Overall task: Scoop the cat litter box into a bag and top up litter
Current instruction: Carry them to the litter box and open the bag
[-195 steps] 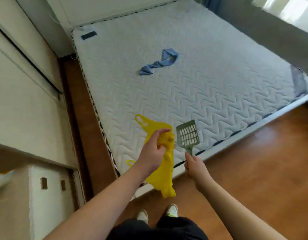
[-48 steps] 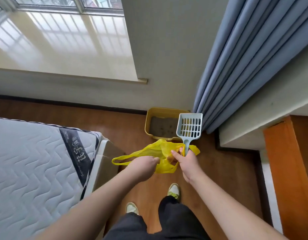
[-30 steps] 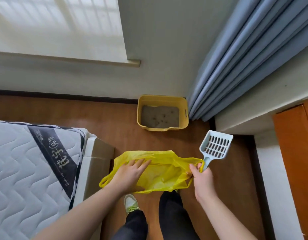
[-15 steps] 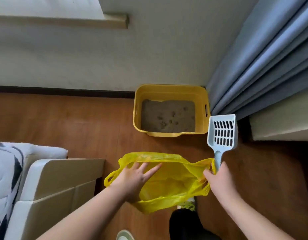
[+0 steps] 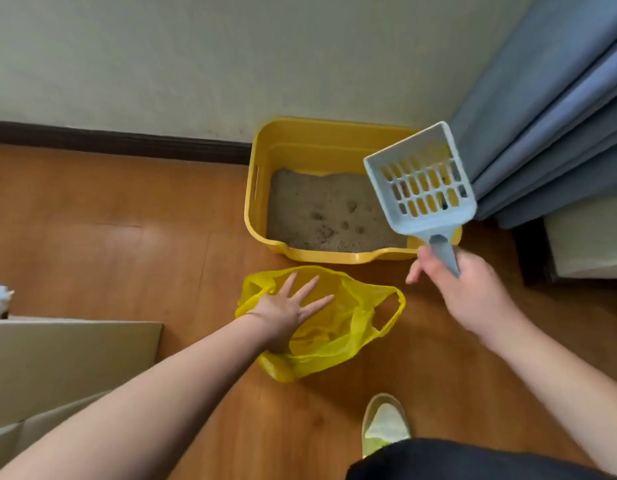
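Note:
A yellow litter box (image 5: 262,157) stands on the floor against the wall, holding grey litter (image 5: 320,206) with several dark clumps. In front of it a yellow plastic bag (image 5: 359,327) lies open on the wooden floor. My left hand (image 5: 289,310) is spread flat, fingers apart, inside the bag's mouth, pressing it open. My right hand (image 5: 469,289) grips the handle of a pale blue slotted scoop (image 5: 421,181), held up above the box's right end. The scoop looks empty.
Blue-grey curtains (image 5: 549,116) hang just right of the box. A pale bed-frame corner (image 5: 68,362) juts in at the left. A beige ledge (image 5: 591,237) sits at the right. My shoe (image 5: 385,422) rests on the wooden floor below the bag.
I have come closer to the box and lower. The bag now rests on the floor. My right hand has let go of the bag's edge and raised the scoop over the box.

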`<state>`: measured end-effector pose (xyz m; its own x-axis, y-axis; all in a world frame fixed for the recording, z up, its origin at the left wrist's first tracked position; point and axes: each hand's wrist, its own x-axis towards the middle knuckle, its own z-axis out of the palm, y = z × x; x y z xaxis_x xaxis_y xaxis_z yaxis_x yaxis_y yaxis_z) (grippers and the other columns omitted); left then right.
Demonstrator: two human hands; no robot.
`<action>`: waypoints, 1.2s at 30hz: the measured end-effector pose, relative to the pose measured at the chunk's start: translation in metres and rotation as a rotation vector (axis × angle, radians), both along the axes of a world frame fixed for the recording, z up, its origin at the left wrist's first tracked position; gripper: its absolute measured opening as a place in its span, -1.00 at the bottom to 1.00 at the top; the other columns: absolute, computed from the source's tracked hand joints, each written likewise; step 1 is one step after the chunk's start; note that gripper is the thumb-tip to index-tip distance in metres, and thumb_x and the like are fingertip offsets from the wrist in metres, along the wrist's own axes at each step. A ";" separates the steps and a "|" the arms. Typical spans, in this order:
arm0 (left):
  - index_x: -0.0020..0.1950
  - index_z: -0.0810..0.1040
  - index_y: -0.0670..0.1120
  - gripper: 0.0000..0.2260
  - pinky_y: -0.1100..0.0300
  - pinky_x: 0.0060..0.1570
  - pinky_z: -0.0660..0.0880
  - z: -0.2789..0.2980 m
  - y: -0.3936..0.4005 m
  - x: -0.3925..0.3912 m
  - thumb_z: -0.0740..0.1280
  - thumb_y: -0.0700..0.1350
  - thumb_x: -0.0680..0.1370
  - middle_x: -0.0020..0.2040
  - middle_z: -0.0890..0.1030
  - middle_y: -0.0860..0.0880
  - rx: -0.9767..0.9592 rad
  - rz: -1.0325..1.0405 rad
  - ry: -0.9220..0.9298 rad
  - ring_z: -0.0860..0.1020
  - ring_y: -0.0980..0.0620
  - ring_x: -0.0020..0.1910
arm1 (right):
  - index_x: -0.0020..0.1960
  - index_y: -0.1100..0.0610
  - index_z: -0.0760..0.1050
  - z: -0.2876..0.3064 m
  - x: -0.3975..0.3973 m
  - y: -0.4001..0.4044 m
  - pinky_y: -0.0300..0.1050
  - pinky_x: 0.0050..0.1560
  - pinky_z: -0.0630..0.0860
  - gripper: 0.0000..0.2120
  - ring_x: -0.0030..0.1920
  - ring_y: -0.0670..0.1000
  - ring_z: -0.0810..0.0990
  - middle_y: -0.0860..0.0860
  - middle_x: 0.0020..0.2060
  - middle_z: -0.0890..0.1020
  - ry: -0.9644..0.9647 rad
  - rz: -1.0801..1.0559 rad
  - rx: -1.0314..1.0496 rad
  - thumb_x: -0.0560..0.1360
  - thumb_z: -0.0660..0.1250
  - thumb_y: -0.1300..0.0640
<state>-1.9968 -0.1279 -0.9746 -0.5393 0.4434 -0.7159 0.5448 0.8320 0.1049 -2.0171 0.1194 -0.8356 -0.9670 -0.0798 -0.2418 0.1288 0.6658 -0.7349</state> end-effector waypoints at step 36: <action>-0.06 0.63 -0.21 -0.57 -0.05 0.24 0.41 -0.101 -0.067 -0.011 -0.04 -0.21 0.67 -0.05 0.64 -0.19 0.670 -0.888 0.434 0.61 -0.17 0.06 | -0.18 0.05 0.38 -0.236 0.022 0.039 0.01 0.29 0.44 -0.71 -0.10 0.00 0.67 0.00 -0.21 0.66 0.469 0.881 0.481 0.21 0.45 0.22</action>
